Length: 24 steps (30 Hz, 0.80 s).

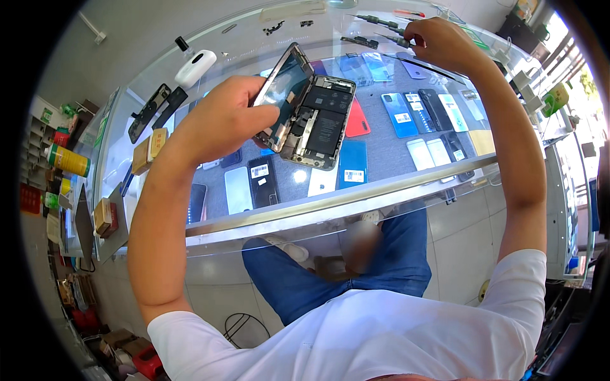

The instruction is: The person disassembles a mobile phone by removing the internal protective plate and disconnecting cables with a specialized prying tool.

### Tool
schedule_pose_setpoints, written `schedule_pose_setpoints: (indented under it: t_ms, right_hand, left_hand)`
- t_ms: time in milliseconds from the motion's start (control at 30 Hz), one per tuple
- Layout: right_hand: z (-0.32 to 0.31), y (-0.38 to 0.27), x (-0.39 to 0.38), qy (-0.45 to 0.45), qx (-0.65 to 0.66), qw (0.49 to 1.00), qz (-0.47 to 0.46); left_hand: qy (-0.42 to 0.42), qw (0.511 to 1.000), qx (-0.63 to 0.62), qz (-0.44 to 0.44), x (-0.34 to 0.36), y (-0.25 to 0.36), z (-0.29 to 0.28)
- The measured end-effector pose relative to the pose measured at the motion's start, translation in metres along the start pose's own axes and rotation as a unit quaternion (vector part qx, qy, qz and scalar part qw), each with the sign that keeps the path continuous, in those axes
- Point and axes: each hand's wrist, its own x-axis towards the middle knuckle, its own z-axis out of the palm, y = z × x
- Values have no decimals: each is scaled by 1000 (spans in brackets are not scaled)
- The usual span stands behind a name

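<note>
My left hand (222, 120) is closed on an opened smartphone (324, 130), held tilted over the glass counter. Its screen panel (283, 95) stands hinged up on the left, with my thumb lying against it. Inside the phone body the dark battery and metal shield plates are exposed. At the far right of the counter, my right hand (441, 47) has its fingers closed on the end of a screwdriver (397, 41). More screwdrivers (372, 20) lie just beyond it. A thin dark strip (422, 67) and a small dark phone part (359, 42) are close by.
Several phones, among them a blue one (399, 115), lie beneath the counter's glass top. On the left are a white rounded device (195, 68), black phone parts (149, 113) and small boxes (150, 151). A metal-edged rim (356, 202) runs along the near side, above my legs.
</note>
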Motion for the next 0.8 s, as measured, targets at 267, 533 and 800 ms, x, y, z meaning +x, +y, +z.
schedule_pose_setpoints:
  t_ms: [267,533,800]
  right_hand:
    - [-61,-42,-1,139,119,983,17]
    - [-69,-84,-12,181,379,906,45]
    - [-56,-94,-19,279,321,904,-40]
  left_hand:
    - [-7,1000,15,16,2,-7,-3]
    - [-11,1000,7,12,1,-3,-2]
    - [-6,1000,18,6,0,-4,-2]
